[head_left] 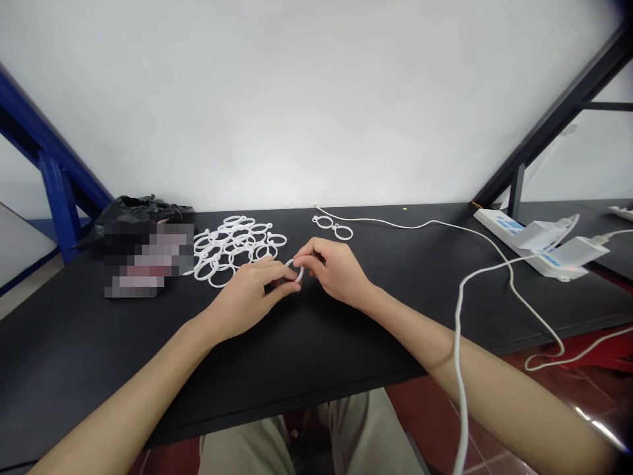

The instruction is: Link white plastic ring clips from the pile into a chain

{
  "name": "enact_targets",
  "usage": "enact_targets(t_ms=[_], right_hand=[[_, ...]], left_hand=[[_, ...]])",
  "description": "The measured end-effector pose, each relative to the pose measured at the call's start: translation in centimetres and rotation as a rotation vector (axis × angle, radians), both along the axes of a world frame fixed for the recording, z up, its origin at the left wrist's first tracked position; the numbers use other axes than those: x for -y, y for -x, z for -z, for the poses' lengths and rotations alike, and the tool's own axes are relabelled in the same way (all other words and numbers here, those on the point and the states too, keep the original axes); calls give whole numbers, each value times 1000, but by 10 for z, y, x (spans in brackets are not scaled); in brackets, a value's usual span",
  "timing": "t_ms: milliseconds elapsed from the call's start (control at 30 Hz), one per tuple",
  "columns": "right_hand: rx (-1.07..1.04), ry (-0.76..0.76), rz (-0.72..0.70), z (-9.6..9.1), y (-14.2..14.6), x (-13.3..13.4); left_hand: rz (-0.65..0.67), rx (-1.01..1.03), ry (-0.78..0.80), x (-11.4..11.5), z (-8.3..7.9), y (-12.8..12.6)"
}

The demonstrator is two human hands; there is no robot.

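Tabletop with a pile of rings on the left, backed by a wall.
A bag is placed left of the pile, at the far edge. A pair of rings is set apart, right of the pile and near the wall. On the pile's near right, a held ring is kept between the left hand and the right hand. At the far right, two adapters are plugged into a power strip, from which a cable is led leftward, then nearward across the right forearm.
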State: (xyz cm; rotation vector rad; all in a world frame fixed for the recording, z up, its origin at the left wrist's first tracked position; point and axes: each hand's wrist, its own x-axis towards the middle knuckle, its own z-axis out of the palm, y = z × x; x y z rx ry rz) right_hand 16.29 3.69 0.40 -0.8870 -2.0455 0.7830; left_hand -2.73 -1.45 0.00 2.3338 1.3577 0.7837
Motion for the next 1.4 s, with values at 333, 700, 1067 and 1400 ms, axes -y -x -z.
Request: enact_targets(t_ms=[333,700,1067,1400], right_hand=[[13,2,62,3,-1,-1],[485,-257,558,18,-31,-54],[554,-146,550,23,-38,-63],[50,-276,121,9,-15,-24]], left_hand=[[-68,-36,-154,-2,-1,1],[-485,-321,-428,-27,2,28],[-445,-334,-417,-40,6,21],[-274,115,-92,-20,-3,-16]])
